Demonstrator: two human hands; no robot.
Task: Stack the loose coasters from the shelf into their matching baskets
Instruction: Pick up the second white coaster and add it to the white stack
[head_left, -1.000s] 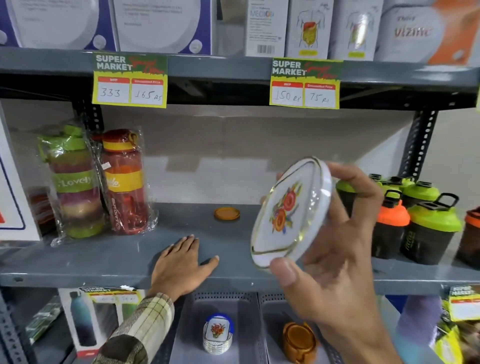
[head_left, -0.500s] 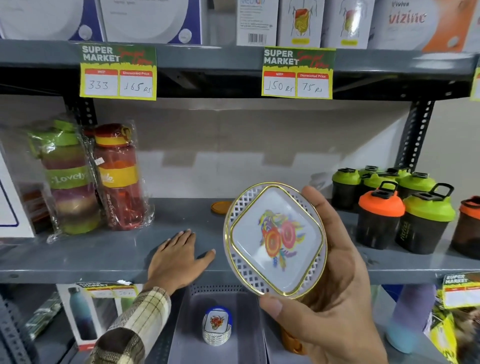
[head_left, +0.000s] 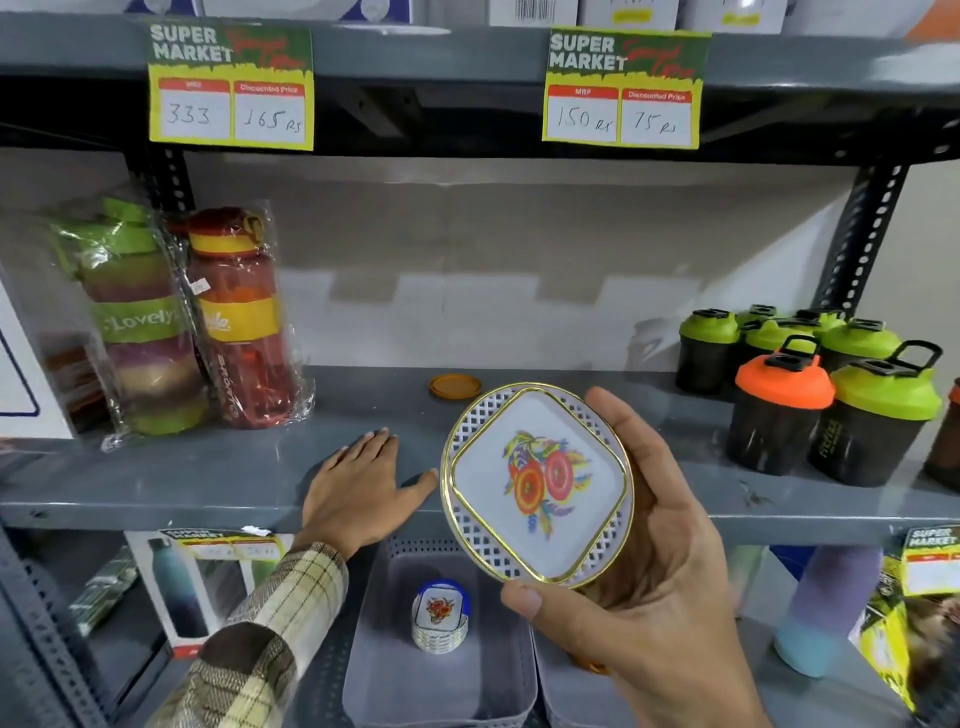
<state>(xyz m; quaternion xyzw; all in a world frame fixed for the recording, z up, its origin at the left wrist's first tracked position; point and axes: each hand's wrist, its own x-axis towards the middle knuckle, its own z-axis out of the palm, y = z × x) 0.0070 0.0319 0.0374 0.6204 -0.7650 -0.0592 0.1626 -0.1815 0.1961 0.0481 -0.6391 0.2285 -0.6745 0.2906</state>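
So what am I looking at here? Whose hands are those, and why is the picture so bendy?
There is no robot here. A person wears a wide camera on their head, looking forward and down, so you see their own two hands; the wide lens bends the edges. They stand at a grey shop shelf. The right hand holds up a white floral coaster with a gold rim and lattice edge. The left hand, in a checked sleeve, lies flat on the shelf. One small orange coaster lies loose further back. Wrapped bottles stand at the left and shaker bottles at the right. Below is a grey basket with a stack of floral coasters inside.
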